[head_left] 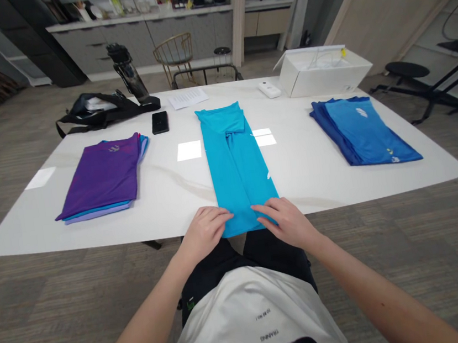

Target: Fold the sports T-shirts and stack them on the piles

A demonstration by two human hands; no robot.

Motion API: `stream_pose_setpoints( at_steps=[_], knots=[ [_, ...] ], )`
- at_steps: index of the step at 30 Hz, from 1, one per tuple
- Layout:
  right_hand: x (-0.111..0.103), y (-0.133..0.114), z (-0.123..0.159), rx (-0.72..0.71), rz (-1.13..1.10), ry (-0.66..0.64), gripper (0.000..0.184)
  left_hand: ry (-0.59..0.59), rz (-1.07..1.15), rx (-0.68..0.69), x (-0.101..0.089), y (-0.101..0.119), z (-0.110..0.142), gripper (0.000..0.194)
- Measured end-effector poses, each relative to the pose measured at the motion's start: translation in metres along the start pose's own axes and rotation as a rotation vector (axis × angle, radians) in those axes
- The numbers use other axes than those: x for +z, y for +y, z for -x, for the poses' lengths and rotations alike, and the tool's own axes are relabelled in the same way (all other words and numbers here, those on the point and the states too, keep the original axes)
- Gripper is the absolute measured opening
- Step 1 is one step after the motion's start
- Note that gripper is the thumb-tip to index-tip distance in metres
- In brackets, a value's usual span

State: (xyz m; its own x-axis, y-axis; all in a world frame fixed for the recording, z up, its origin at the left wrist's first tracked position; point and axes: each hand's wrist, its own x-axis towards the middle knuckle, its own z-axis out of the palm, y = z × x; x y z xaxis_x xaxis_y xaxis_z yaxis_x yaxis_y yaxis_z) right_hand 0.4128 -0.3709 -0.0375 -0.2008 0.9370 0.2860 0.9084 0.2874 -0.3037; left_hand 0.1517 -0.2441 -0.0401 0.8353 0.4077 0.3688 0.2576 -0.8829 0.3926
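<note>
A turquoise shirt, folded into a long narrow strip, lies down the middle of the white table, its near end hanging over the front edge. My left hand pinches the near left corner of that end. My right hand grips the near right corner, fingers curled onto the cloth. Both hands sit at the table's front edge.
A stack of folded purple and blue shirts lies at the left, a stack of blue shirts at the right. Farther back are a black phone, a black bag, a paper sheet, a white remote and a white box.
</note>
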Motion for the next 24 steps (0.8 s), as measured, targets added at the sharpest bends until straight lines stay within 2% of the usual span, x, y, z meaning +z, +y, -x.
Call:
stream_pose_setpoints(
  at_steps=[4, 9, 12, 17, 20, 24],
  knots=[
    [0.003, 0.005, -0.011, -0.018, 0.031, -0.108, 0.036, -0.077, -0.095, -0.016, -0.003, -0.007, -0.011, 0.026],
    [0.008, 0.007, -0.011, -0.019, -0.032, -0.168, 0.027, -0.190, -0.148, -0.096, -0.009, 0.013, 0.007, 0.023],
    [0.008, 0.006, -0.011, -0.033, -0.066, -0.165, 0.023, -0.195, -0.193, -0.097, -0.007, 0.021, 0.014, 0.029],
    [0.006, 0.004, -0.009, -0.070, -0.099, -0.210, 0.025, -0.190, -0.228, -0.068, 0.001, 0.017, 0.018, 0.037],
    [0.005, 0.002, -0.008, -0.055, -0.065, -0.201, 0.018, -0.105, -0.238, -0.077, 0.008, 0.019, 0.022, 0.028],
    [-0.001, -0.003, -0.010, -0.011, -0.082, -0.115, 0.010, 0.210, -0.176, -0.219, 0.019, 0.039, 0.031, 0.017]
  ],
)
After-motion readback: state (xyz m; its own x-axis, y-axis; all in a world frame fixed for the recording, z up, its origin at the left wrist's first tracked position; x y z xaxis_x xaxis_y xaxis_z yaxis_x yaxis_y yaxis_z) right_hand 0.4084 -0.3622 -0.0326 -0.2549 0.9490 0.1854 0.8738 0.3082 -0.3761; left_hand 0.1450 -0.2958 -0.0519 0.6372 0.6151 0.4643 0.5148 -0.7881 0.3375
